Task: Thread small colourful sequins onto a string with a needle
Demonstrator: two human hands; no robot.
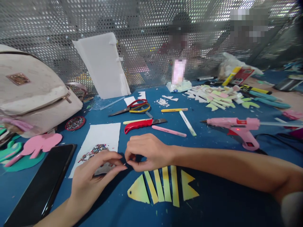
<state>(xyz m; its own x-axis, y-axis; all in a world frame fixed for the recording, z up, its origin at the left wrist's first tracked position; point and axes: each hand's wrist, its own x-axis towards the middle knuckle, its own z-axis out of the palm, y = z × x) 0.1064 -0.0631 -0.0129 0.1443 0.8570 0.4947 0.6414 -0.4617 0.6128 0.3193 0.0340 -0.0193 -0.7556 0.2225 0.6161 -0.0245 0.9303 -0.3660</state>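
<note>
My left hand point(91, 176) pinches thumb and forefinger around a tiny shiny piece, too small to name. Right beside it, the fingertips of my right hand point(149, 153) are closed in a pinch; what they hold, if anything, cannot be made out. Partly under my left hand lies white paper point(106, 130) carrying a heap of small multicoloured beads point(100, 148). Below my right hand, yellow-green fish pieces are laid in a row: a head point(139, 190) with a dark eye, several separate strips point(167, 186), and a notched tail point(188, 186).
A red-handled knife point(139, 125), scissors point(132, 107) and markers point(169, 130) lie beyond my hands. At right rests a pink glue gun point(236, 123) with a lit red light. A phone point(42, 183) and backpack point(35, 91) stand left; foam cutouts point(217, 96) are piled at back right.
</note>
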